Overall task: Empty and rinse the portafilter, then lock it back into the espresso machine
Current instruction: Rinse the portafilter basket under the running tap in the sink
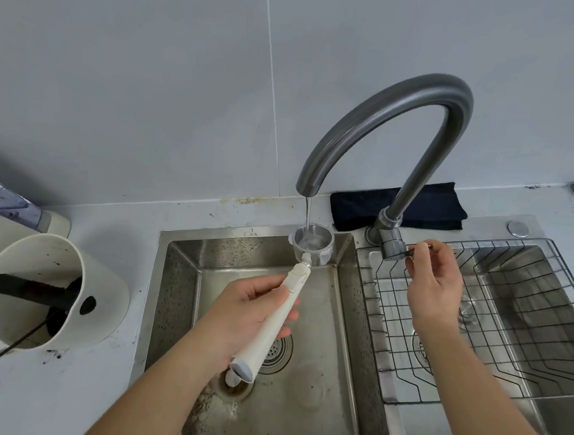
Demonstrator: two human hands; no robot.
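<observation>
My left hand (pixel 244 311) grips the white handle of the portafilter (pixel 272 319) over the left sink basin (pixel 298 407). Its metal basket (pixel 311 241) sits upright under the spout of the grey arched faucet (pixel 389 122), and a thin stream of water runs into it. Water stands in the basket. My right hand (pixel 434 287) pinches the thin faucet lever (pixel 417 249) at the base of the faucet. The espresso machine is only partly in view at the far left edge (pixel 12 202).
A white knock box (pixel 50 288) with a dark bar and coffee grounds stands on the counter at left, with a black cable beside it. A wire rack (pixel 477 318) lies over the right basin. A folded dark cloth (pixel 400 205) lies behind the faucet.
</observation>
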